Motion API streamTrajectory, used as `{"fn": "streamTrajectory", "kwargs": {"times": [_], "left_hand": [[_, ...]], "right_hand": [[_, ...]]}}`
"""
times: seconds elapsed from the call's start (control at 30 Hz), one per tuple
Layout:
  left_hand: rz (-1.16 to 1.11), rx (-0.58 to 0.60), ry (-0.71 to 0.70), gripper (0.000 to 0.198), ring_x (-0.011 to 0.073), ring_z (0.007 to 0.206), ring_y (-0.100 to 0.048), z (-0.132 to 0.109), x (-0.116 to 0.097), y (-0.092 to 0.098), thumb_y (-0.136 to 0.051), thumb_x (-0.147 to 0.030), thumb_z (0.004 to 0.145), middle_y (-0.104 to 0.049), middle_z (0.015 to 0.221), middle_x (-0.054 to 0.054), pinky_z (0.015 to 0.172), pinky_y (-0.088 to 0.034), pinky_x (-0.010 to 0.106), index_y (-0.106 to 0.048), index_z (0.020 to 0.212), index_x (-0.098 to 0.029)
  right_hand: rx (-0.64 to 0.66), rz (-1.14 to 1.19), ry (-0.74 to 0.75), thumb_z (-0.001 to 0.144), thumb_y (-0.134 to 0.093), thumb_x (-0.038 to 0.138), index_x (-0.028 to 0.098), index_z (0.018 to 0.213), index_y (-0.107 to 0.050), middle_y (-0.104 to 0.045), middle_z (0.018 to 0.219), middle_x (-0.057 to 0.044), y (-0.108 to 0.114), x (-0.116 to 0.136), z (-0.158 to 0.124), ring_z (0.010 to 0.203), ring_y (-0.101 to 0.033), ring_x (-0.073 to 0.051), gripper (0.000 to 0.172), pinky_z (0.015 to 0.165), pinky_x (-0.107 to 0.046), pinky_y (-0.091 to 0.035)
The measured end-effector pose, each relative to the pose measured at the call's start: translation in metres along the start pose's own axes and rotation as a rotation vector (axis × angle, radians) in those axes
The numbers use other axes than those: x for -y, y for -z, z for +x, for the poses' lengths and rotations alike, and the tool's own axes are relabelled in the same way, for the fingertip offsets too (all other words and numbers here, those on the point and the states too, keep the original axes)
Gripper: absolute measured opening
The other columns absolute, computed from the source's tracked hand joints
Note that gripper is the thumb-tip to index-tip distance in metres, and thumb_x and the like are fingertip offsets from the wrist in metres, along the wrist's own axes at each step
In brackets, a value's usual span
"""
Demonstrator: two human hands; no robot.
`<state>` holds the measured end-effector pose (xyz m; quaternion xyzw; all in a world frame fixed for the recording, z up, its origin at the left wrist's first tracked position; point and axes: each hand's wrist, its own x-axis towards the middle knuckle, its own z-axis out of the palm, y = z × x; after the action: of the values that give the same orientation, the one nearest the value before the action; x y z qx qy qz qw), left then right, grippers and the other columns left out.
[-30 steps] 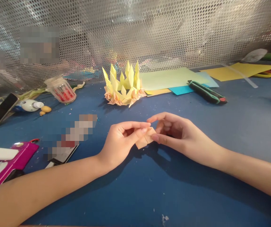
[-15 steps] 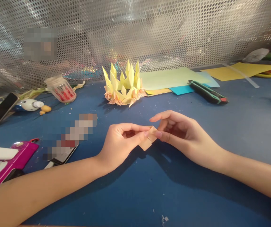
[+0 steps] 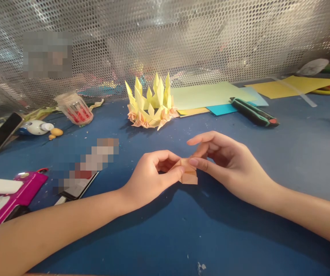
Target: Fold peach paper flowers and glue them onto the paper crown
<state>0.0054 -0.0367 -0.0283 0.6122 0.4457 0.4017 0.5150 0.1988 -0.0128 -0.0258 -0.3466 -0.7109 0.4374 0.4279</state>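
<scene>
Peach paper piece (image 3: pixel 188 175) — my left hand (image 3: pixel 150 180) and right hand (image 3: pixel 228 165) pinch its opposite ends. Forearms lie along the desk (image 3: pixel 165 237), probably to steady it.

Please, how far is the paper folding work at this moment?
Done: a yellow and peach paper flower stands assembled at the back of the blue table. In hand: the left hand and the right hand pinch one small peach folded piece between their fingertips, low over the table. Left, probably: this piece is not yet joined to the flower, and flat coloured sheets lie unfolded beside it.
</scene>
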Motion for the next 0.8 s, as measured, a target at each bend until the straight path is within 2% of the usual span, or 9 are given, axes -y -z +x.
{"fn": "streamTrajectory", "kwargs": {"times": [0.17, 0.27, 0.37, 0.47, 0.6, 0.67, 0.8], "left_hand": [[-0.002, -0.050, 0.015, 0.010, 0.0108, 0.066, -0.060, -0.0005, -0.0003, -0.0003, -0.071, -0.018, 0.079, -0.065, 0.070, -0.002, 0.064, -0.049, 0.022, -0.064, 0.072, -0.016], [-0.052, -0.113, 0.016, 0.013, 0.0100, 0.065, -0.059, -0.0001, 0.0012, 0.0002, -0.071, -0.017, 0.079, -0.062, 0.067, -0.004, 0.063, -0.048, 0.021, -0.061, 0.070, -0.017], [-0.153, -0.181, -0.007, 0.012, 0.0110, 0.070, -0.063, 0.0016, 0.0039, 0.0007, -0.071, -0.022, 0.083, -0.066, 0.072, -0.003, 0.069, -0.052, 0.023, -0.062, 0.075, -0.017], [-0.243, -0.213, 0.002, 0.013, 0.0119, 0.073, -0.067, 0.0033, 0.0056, 0.0011, -0.074, -0.026, 0.083, -0.071, 0.077, -0.002, 0.070, -0.055, 0.023, -0.065, 0.081, -0.017], [-0.298, -0.197, -0.004, 0.017, 0.0113, 0.071, -0.068, 0.0034, 0.0062, 0.0025, -0.077, -0.021, 0.081, -0.071, 0.074, -0.003, 0.066, -0.056, 0.021, -0.070, 0.097, -0.019], [-0.338, -0.165, -0.005, 0.020, 0.0104, 0.071, -0.068, 0.0029, 0.0058, 0.0030, -0.076, -0.020, 0.082, -0.071, 0.074, -0.004, 0.065, -0.057, 0.019, -0.072, 0.102, -0.020], [-0.368, -0.126, 0.024, 0.022, 0.0113, 0.079, -0.071, 0.0023, 0.0032, 0.0021, -0.074, -0.022, 0.084, -0.076, 0.090, -0.001, 0.065, -0.058, 0.019, -0.074, 0.106, -0.020]], "right_hand": [[0.028, -0.021, 0.009, 0.089, -0.071, 0.028, 0.025, 0.113, -0.066, -0.071, 0.076, 0.004, 0.0017, -0.0021, 0.0007, 0.071, -0.067, -0.009, 0.024, 0.067, -0.018, -0.052], [0.037, 0.020, -0.012, 0.092, -0.067, 0.029, 0.025, 0.117, -0.065, -0.073, 0.087, 0.002, 0.0022, -0.0021, 0.0014, 0.077, -0.068, -0.010, 0.025, 0.070, -0.019, -0.054], [-0.002, 0.006, -0.017, 0.090, -0.070, 0.037, 0.024, 0.107, -0.065, -0.072, 0.094, 0.000, 0.0022, -0.0025, 0.0022, 0.082, -0.066, -0.011, 0.022, 0.070, -0.021, -0.054], [0.050, -0.082, -0.034, 0.085, -0.074, 0.042, 0.023, 0.094, -0.066, -0.071, 0.089, 0.000, 0.0013, -0.0023, 0.0017, 0.076, -0.062, -0.012, 0.023, 0.066, -0.023, -0.052], [0.114, -0.113, -0.062, 0.086, -0.075, 0.036, 0.023, 0.088, -0.069, -0.074, 0.085, 0.001, -0.0006, -0.0012, -0.0012, 0.076, -0.065, -0.012, 0.014, 0.071, -0.023, -0.053], [0.097, -0.089, -0.057, 0.085, -0.075, 0.031, 0.024, 0.088, -0.069, -0.075, 0.084, 0.002, -0.0011, -0.0009, -0.0029, 0.077, -0.068, -0.013, 0.010, 0.072, -0.022, -0.054], [0.041, -0.136, 0.003, 0.087, -0.071, 0.029, 0.024, 0.087, -0.070, -0.075, 0.080, 0.002, -0.0004, 0.0003, -0.0048, 0.073, -0.069, -0.012, 0.005, 0.069, -0.022, -0.055]]}}
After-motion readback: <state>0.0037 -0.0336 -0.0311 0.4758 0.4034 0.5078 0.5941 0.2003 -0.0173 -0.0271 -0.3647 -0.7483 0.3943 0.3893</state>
